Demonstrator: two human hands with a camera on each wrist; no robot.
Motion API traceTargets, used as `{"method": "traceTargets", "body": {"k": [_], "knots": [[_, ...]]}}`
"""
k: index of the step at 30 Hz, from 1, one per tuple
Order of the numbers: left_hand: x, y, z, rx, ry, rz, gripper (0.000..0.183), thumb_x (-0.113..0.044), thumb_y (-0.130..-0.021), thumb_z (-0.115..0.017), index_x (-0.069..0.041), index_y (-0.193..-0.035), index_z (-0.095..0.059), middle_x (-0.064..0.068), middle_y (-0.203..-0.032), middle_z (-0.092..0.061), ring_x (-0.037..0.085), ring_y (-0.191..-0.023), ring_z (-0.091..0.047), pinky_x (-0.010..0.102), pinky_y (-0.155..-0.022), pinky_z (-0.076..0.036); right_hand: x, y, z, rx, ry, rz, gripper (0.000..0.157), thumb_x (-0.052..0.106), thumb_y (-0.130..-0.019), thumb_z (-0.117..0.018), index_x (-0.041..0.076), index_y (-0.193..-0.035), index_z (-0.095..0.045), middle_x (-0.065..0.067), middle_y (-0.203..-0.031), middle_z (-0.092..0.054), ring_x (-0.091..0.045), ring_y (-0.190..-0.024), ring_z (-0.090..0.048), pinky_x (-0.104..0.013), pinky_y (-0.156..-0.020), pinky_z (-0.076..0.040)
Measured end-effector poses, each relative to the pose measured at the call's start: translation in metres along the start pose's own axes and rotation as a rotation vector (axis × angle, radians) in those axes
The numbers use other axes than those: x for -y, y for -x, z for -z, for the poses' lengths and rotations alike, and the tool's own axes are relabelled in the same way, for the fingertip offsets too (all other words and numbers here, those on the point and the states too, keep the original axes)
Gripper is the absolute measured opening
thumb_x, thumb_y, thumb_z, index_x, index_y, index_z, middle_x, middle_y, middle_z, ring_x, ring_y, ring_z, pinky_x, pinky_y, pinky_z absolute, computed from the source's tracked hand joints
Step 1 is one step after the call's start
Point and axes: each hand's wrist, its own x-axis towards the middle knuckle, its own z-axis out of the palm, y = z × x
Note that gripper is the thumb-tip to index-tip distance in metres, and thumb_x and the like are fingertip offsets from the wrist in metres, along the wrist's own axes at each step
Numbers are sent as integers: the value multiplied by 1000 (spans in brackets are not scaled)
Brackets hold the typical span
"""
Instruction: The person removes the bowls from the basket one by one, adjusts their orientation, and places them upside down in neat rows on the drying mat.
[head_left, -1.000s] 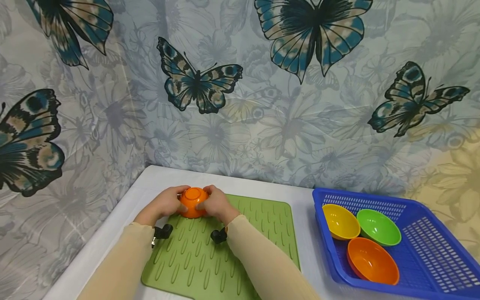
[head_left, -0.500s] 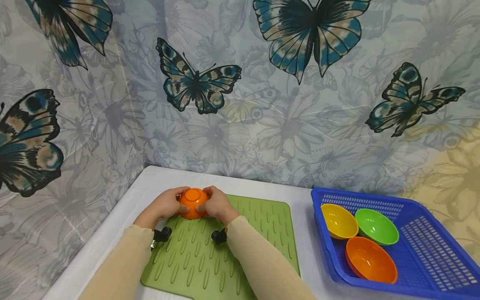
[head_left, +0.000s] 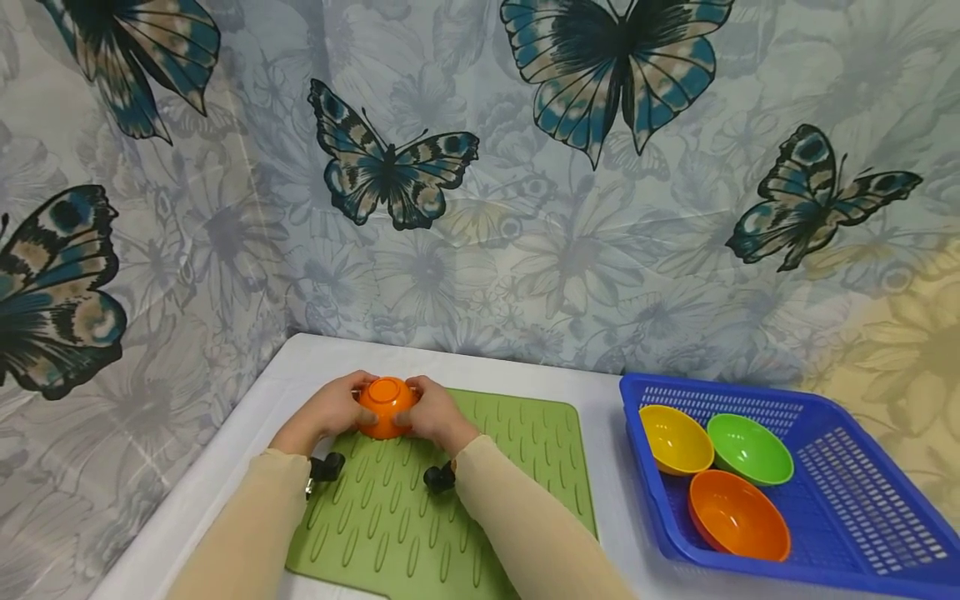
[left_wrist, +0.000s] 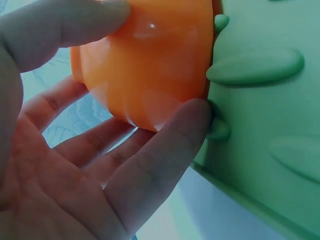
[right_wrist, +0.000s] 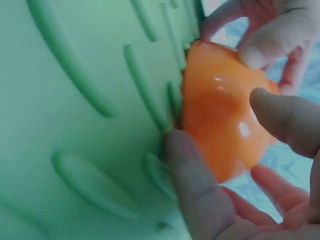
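An orange bowl lies upside down, foot ring up, at the far left part of the green ridged mat. My left hand grips its left side, thumb on the near wall and fingers around toward the back. From the right, my right hand holds it the same way. In the left wrist view a fingertip sits right at the rim of the bowl, against the mat. The right wrist view has both thumbs on the wall of the bowl, its rim down on the ridges.
A blue perforated basket stands to the right of the mat. Inside it sit a yellow bowl, a green bowl and a larger orange bowl. A butterfly-print cloth hangs behind the white table.
Both hands keep their hold on the upturned orange bowl, which stays in place on the mat. The head view has shifted slightly, so the basket appears a little further left.
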Motion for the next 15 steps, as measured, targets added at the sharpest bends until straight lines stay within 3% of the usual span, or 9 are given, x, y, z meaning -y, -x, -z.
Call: {"method": "traceTargets", "body": {"k": [4, 7, 11, 14, 15], "knots": [[4, -3, -1, 16, 26, 21, 63, -3, -78, -78, -8, -136, -56, 21, -141, -48, 35, -113, -54, 36, -67, -53, 8, 9, 12, 52, 56, -13, 66, 4, -81, -78, 8, -142, -52, -14, -145, -46, -24, -100, -59, -42, -68, -58], [7, -4, -2, 19, 34, 29, 64, -3, -77, -79, -8, -137, -55, 22, -142, -47, 37, -120, -51, 37, -68, -54, 19, 20, 29, 85, 190, 5, 70, 11, -81, -79, 11, -145, -50, -16, -147, -45, -18, -75, -57, -37, -60, -55], [6, -2, -2, 29, 52, 35, 67, -3, -76, -80, -7, -138, -54, 23, -144, -45, 40, -123, -49, 39, -70, -55, 33, 39, 72, 134, 416, 56, 72, 22, -83, -80, 19, -148, -49, -12, -151, -43, -23, -99, -63, -41, -82, -53], [5, 0, -1, 33, 66, 44, 68, -3, -76, -80, -7, -139, -53, 23, -144, -45, 40, -121, -50, 40, -70, -55, 46, 57, 120, 162, 468, 66, 74, 27, -85, -79, 21, -151, -45, -10, -155, -37, -32, -137, -40, -50, -101, -43], [4, 0, 0, 33, 68, 45, 68, -3, -76, -80, -7, -139, -53, 23, -143, -45, 40, -121, -50, 40, -70, -55, 50, 63, 139, 161, 447, 50, 75, 27, -86, -78, 22, -152, -43, -11, -157, -33, -34, -136, -40, -51, -100, -44]]}}
